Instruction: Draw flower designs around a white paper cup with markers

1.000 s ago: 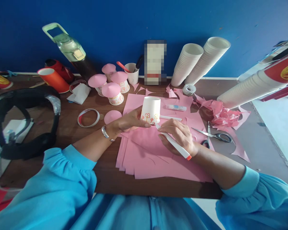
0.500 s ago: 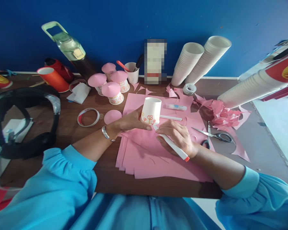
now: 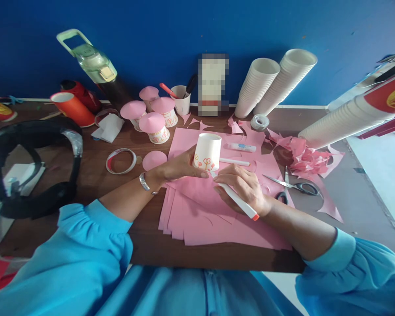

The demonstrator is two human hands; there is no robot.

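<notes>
A white paper cup (image 3: 208,149) with orange and yellow flowers drawn along its lower part is held in my left hand (image 3: 181,167), thumb along its base. My right hand (image 3: 242,186) is closed around a white marker pen (image 3: 239,201) with an orange end. The pen's tip is close to the cup's lower edge; whether it touches I cannot tell. Beneath both hands lie stacked pink paper sheets (image 3: 197,219). Another white pen (image 3: 235,162) and a glue stick (image 3: 241,147) rest on the sheets, just beyond my right hand.
Several decorated cups with pink cone tops (image 3: 151,123) stand left of the sheets. Scissors (image 3: 296,185) and crumpled pink scraps (image 3: 307,156) lie to the right. White cup stacks (image 3: 256,87) lean at the back. A tape roll (image 3: 121,161), a bottle (image 3: 97,66) and a black headband (image 3: 33,127) occupy the left.
The drawing at the cup's lower edge has shifted slightly, as if the cup turned a little in my left hand. Both hands keep nearly the same place.
</notes>
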